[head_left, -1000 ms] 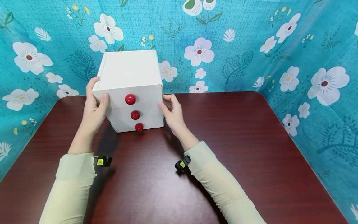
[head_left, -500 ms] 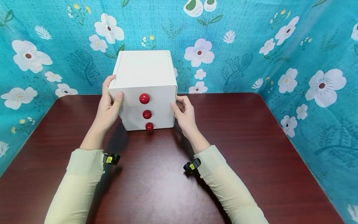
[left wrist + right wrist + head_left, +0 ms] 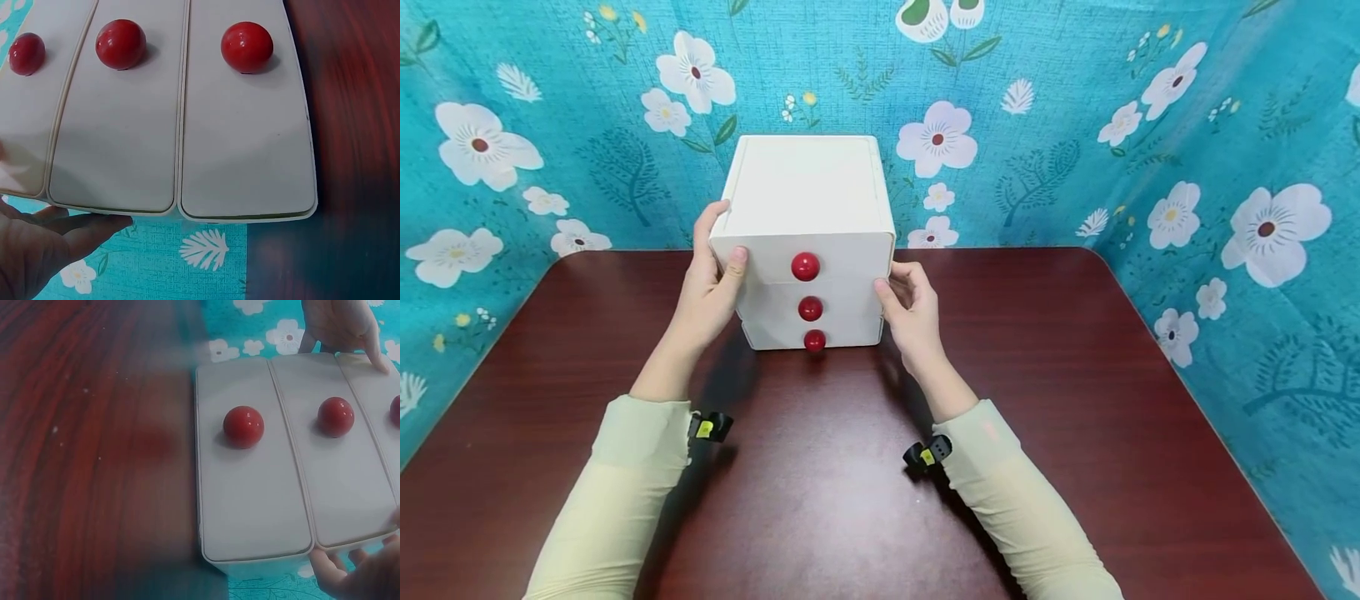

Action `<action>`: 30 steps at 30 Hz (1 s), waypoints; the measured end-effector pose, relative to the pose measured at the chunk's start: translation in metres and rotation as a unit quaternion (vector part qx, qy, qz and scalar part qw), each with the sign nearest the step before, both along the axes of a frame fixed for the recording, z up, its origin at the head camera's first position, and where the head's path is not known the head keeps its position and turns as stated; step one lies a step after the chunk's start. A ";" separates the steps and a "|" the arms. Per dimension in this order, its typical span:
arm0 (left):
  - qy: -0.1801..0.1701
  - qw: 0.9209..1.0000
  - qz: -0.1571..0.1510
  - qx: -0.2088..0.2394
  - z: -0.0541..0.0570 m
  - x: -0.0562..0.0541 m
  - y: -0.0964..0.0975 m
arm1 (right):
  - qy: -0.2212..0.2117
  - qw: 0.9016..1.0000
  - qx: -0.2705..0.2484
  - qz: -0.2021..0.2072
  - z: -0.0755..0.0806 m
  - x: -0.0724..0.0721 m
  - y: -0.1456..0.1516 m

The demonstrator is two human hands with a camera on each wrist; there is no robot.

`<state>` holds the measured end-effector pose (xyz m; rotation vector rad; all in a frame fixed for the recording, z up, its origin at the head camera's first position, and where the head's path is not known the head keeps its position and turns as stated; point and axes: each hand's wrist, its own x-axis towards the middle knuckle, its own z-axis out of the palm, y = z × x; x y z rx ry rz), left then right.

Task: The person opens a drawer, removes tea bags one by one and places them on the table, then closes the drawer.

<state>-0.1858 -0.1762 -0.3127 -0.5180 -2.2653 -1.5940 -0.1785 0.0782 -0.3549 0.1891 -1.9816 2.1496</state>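
A white drawer box [image 3: 808, 187] with three stacked drawers stands toward the back of the dark table, its front facing me. Each drawer has a round red knob [image 3: 806, 267], and all the drawers look closed. My left hand [image 3: 706, 292] grips the box's upper left side, thumb on the front face and fingers along the side wall. Lower on the opposite side, my right hand [image 3: 916, 315] holds the right wall with its thumb at the front edge. In the right wrist view, the fingers [image 3: 328, 572] lie against the box's side. The far ends of the fingers are partly hidden.
A dark reddish wooden table [image 3: 1060, 400] spreads around the box. Behind it and along the right side hangs a blue flowered cloth [image 3: 1045, 100]. A small black wrist camera [image 3: 711, 427] is worn at each cuff.
The box has shifted to the right along the table, quickly at first and then less. Both hands have moved with it, keeping their hold. It has turned slightly to face more squarely forward.
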 end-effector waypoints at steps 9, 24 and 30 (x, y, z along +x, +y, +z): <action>-0.010 0.999 -0.003 -0.046 0.003 0.003 -0.005 | -0.015 1.000 0.014 -0.007 0.008 0.005 0.013; 0.182 0.968 0.015 -0.174 0.052 0.010 -0.033 | 0.395 0.851 0.335 -0.088 0.072 0.010 0.002; 0.193 0.962 -0.022 -0.192 0.060 0.004 -0.033 | 0.402 0.749 0.526 -0.023 0.084 0.014 -0.016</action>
